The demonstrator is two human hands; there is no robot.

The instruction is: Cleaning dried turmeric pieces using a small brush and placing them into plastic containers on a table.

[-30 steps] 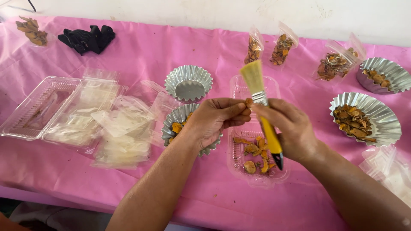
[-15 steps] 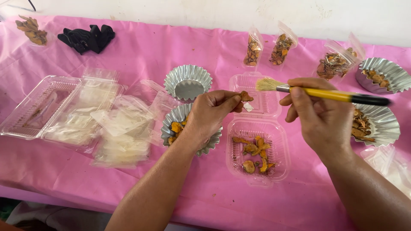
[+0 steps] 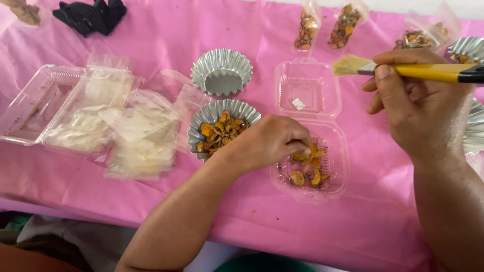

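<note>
Pink tablecloth covers the whole table. Far left: an open clear clamshell box, with a pile of empty clear bags just beside it. Right side: the right hand hangs above the table, fingers wrapped shut around a yellow-handled brush; the brush lies roughly level, pale bristles pointing left, over the right edge of the hinged clear tray. The tray's far half holds only a small white scrap. The left hand sits in the tray's near half, fingertips pinched down into the orange dried pieces there; cannot tell whether it actually grips one. Just left of that hand is a fluted foil cup full of the same orange pieces, with an empty foil cup behind it. Far edge: two small bags of dried pieces, black gloves at top left.
</note>
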